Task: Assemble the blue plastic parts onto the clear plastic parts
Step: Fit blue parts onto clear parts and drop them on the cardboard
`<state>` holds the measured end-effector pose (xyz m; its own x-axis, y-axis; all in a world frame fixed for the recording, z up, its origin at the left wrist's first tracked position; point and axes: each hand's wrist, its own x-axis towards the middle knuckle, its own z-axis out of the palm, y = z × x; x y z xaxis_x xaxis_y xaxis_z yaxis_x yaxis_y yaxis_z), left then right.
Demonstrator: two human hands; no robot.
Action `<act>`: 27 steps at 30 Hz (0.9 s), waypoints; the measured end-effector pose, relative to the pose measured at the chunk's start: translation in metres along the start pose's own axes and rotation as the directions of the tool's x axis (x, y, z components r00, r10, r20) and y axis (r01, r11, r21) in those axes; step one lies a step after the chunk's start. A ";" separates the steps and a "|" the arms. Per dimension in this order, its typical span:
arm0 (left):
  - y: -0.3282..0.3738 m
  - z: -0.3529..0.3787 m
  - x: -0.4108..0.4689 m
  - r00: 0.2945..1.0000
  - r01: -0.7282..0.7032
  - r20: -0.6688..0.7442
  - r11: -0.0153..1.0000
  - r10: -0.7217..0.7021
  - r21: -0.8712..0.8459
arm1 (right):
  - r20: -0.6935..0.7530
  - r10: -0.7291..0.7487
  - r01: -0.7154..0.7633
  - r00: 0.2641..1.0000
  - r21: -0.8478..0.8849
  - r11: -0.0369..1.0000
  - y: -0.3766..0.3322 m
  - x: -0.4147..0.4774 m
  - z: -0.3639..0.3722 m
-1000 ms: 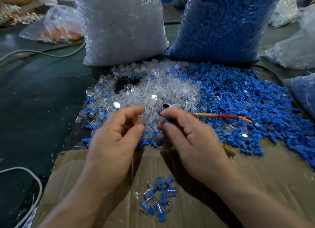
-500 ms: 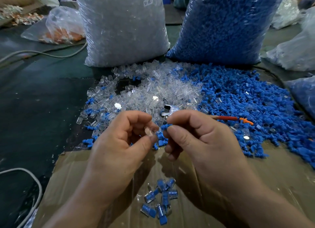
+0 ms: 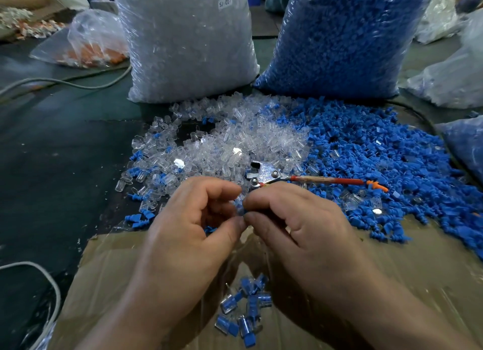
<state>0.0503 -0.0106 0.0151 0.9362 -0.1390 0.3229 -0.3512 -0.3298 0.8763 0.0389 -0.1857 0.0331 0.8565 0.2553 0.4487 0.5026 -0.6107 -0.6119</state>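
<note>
My left hand (image 3: 188,234) and my right hand (image 3: 295,226) meet fingertip to fingertip above the cardboard's far edge. Between thumb and forefinger my left hand pinches a clear plastic part, mostly hidden. A blue plastic part (image 3: 240,209) is pinched in my right hand and touches the clear one. Beyond my hands lies a heap of clear parts (image 3: 235,143), with a spread of blue parts (image 3: 379,156) to its right. Several assembled blue-in-clear pieces (image 3: 245,310) lie on the cardboard below my wrists.
Metal pliers (image 3: 266,174) with a red handle lie on the heaps just past my right hand. A big bag of clear parts (image 3: 185,41) and a bag of blue parts (image 3: 339,36) stand behind. Brown cardboard (image 3: 418,266) covers the near table. A white cable (image 3: 49,284) loops at left.
My hands have come together: one second ago they were apart, each pinching its part, and now the blue part meets the clear part between the fingertips.
</note>
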 end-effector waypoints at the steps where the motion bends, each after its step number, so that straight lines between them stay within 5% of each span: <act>1: 0.000 -0.001 0.000 1.000 -0.017 -0.001 0.999 0.017 0.050 | -0.005 -0.023 0.023 1.000 -0.017 1.000 0.000 -0.001 0.000; 3: 0.004 -0.003 -0.002 1.000 -0.014 0.019 0.991 0.011 0.133 | -0.014 -0.063 0.062 0.998 -0.046 0.997 0.000 -0.002 0.001; 6: 0.008 -0.005 -0.004 0.991 0.087 0.101 0.996 -0.083 -0.029 | 0.001 -0.088 0.088 0.996 -0.094 0.992 -0.002 -0.002 0.002; 16: 0.006 0.000 0.000 0.977 0.212 0.015 0.977 -0.212 -0.025 | 0.047 -0.126 0.134 0.991 -0.230 0.964 0.002 -0.003 -0.005; 19: 0.000 -0.003 0.002 0.963 0.266 -0.019 0.960 -0.269 -0.087 | -0.026 0.011 -0.020 1.000 -0.367 0.930 0.011 0.002 -0.013; 22: 0.001 -0.004 0.003 0.946 0.319 0.019 0.912 -0.325 -0.258 | 0.061 0.279 -0.190 0.958 -0.592 0.783 0.025 0.007 -0.023; 27: 0.006 -0.002 0.006 0.925 0.348 0.035 0.807 -0.378 -0.477 | 0.157 0.449 -0.203 0.879 -0.730 0.652 0.041 0.008 -0.029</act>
<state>0.0538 -0.0121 0.0232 0.9983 -0.0368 -0.0452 0.0497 0.1306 0.9902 0.0634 -0.2308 0.0306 0.9975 0.0680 0.0170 0.0683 -0.9976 -0.0141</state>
